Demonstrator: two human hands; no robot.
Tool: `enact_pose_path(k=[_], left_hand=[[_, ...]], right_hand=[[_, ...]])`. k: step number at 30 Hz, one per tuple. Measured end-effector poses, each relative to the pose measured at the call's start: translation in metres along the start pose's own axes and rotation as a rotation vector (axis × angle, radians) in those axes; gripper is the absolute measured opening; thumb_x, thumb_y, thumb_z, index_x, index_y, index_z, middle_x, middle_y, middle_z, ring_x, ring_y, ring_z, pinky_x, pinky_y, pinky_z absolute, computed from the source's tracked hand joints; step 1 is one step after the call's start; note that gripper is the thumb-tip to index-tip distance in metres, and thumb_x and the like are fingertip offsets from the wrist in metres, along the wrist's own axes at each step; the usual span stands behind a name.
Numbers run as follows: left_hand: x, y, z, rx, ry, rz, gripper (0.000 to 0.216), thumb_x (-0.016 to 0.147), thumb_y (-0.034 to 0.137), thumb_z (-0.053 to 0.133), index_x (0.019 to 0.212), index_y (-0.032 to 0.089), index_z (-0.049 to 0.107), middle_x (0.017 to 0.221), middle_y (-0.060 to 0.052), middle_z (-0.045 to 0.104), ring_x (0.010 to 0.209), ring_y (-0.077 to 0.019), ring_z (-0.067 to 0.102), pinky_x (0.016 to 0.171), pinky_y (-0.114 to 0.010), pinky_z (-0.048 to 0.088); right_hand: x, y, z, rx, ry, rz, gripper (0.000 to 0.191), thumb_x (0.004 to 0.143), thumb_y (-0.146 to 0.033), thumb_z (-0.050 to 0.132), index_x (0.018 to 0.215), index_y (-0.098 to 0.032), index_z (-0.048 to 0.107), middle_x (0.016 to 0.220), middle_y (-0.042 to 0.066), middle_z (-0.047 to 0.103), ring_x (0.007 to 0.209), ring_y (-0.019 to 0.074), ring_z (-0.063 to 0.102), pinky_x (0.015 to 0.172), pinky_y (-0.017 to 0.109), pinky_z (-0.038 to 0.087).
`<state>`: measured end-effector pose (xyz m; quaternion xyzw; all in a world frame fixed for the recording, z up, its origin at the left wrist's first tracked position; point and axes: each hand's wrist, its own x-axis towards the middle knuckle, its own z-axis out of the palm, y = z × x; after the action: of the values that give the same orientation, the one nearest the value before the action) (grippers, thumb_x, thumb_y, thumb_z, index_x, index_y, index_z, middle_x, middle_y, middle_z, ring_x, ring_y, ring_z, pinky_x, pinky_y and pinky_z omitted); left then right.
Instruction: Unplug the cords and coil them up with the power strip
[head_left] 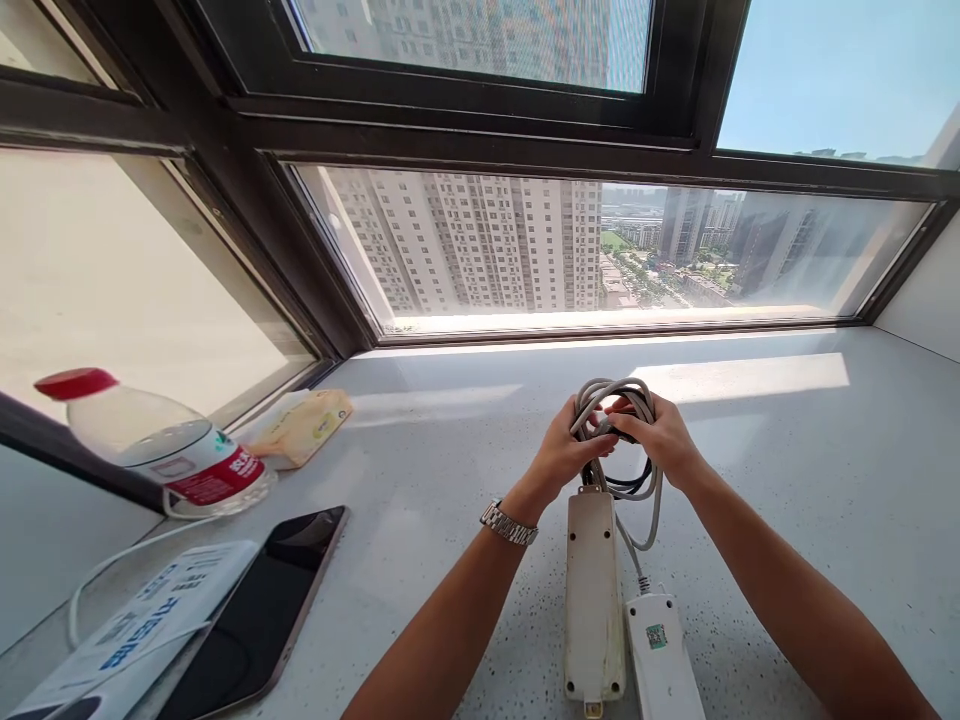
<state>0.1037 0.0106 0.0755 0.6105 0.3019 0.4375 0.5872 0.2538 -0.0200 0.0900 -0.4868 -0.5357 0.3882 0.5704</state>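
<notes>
A coiled bundle of grey and black power cords [646, 400] is held up between my two hands. My left hand [564, 447], with a metal-band watch [510, 522] on its wrist, grips the coil's left side. On the other side my right hand [664, 437] has its fingers wrapped around the loops. What the fingertips pinch inside the coil is partly hidden. Below the hands lies a yellowed power strip [595, 595], back side up. Beside it is a whiter power strip [661, 650] with a small green sticker, its cord leading up towards the coil.
On the left of the speckled white sill [420, 580] stand a red-capped plastic bottle [172, 450] and a tissue pack [311, 425]. A dark tablet [262, 610] leans over a white box [150, 625], near a white cable [112, 560]. A framed window [487, 250] borders the far edge.
</notes>
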Motion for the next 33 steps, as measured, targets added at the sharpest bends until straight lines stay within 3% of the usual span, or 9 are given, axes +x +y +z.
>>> enact_pose_path(k=[5,11,15,18,22,24,27,29,33], left_hand=[[0.006,-0.013,-0.009,0.052,-0.012,-0.130,0.051,0.062,0.035,0.078,0.101,0.018,0.049,0.092,-0.001,0.054,0.068,-0.0139,0.062,0.063,-0.029,0.053],[0.010,-0.035,-0.018,0.233,0.081,-0.204,0.064,0.062,0.041,0.079,0.114,0.016,0.052,0.095,-0.006,0.059,0.083,-0.0193,0.062,0.064,-0.026,0.048],[0.012,-0.037,-0.020,0.275,0.139,-0.214,0.087,0.064,0.050,0.077,0.135,0.018,0.038,0.129,-0.020,0.049,0.106,-0.0289,0.058,0.080,-0.036,0.051],[0.014,-0.028,-0.019,0.529,0.161,-0.055,0.083,0.072,0.052,0.069,0.140,0.020,0.035,0.144,-0.021,0.034,0.127,-0.0354,0.042,0.096,-0.048,0.044],[-0.016,-0.011,0.003,0.919,0.169,0.246,0.058,0.080,0.042,0.061,0.132,0.021,0.046,0.141,-0.017,0.041,0.132,-0.0352,0.035,0.104,-0.055,0.034],[-0.055,-0.014,0.023,1.053,0.035,0.420,0.048,0.083,0.040,0.060,0.128,0.023,0.051,0.135,-0.015,0.048,0.128,-0.0332,0.040,0.104,-0.053,0.035],[-0.120,-0.042,0.049,1.195,-0.329,0.826,0.035,0.080,0.037,0.066,0.114,0.034,0.059,0.122,-0.002,0.060,0.121,-0.0284,0.048,0.111,-0.052,0.028],[-0.149,-0.063,0.055,1.293,-0.370,1.025,0.025,0.081,0.033,0.066,0.106,0.032,0.063,0.119,0.001,0.062,0.117,-0.0256,0.051,0.113,-0.049,0.026],[-0.151,-0.072,0.042,1.402,-0.405,0.964,0.021,0.084,0.038,0.061,0.106,0.036,0.062,0.127,0.000,0.058,0.118,-0.0307,0.050,0.110,-0.060,0.020]], right_hand=[[0.008,0.014,-0.002,0.105,-0.044,0.177,0.027,0.062,-0.036,0.072,0.077,-0.015,0.065,0.068,0.001,0.063,0.064,0.0158,0.060,0.060,0.028,0.051],[0.021,0.046,-0.001,0.179,0.055,0.399,0.020,0.062,-0.030,0.071,0.073,-0.014,0.066,0.077,0.007,0.068,0.067,0.0176,0.063,0.054,0.026,0.054],[0.028,0.066,-0.006,0.205,0.113,0.504,0.017,0.065,-0.028,0.069,0.073,-0.013,0.065,0.073,0.007,0.067,0.064,0.0176,0.063,0.048,0.027,0.055],[0.029,0.073,-0.010,0.219,0.115,0.493,0.018,0.064,-0.027,0.071,0.072,-0.013,0.064,0.069,0.007,0.066,0.063,0.0180,0.063,0.048,0.027,0.055],[0.027,0.073,-0.011,0.236,0.095,0.443,0.021,0.061,-0.028,0.075,0.071,-0.013,0.064,0.064,0.005,0.065,0.057,0.0156,0.061,0.048,0.025,0.054],[0.028,0.074,-0.010,0.229,0.083,0.421,0.022,0.059,-0.028,0.076,0.069,-0.013,0.064,0.061,0.004,0.063,0.055,0.0152,0.060,0.047,0.024,0.053],[0.031,0.078,-0.010,0.204,0.099,0.419,0.022,0.057,-0.029,0.075,0.064,-0.014,0.060,0.057,0.003,0.061,0.051,0.0151,0.058,0.047,0.027,0.054],[0.032,0.083,-0.011,0.188,0.110,0.423,0.021,0.057,-0.029,0.073,0.063,-0.015,0.058,0.056,0.002,0.060,0.050,0.0151,0.058,0.048,0.029,0.055],[0.034,0.095,-0.013,0.112,0.127,0.401,0.018,0.059,-0.031,0.065,0.064,-0.016,0.056,0.059,0.002,0.060,0.052,0.0160,0.057,0.049,0.031,0.055]])
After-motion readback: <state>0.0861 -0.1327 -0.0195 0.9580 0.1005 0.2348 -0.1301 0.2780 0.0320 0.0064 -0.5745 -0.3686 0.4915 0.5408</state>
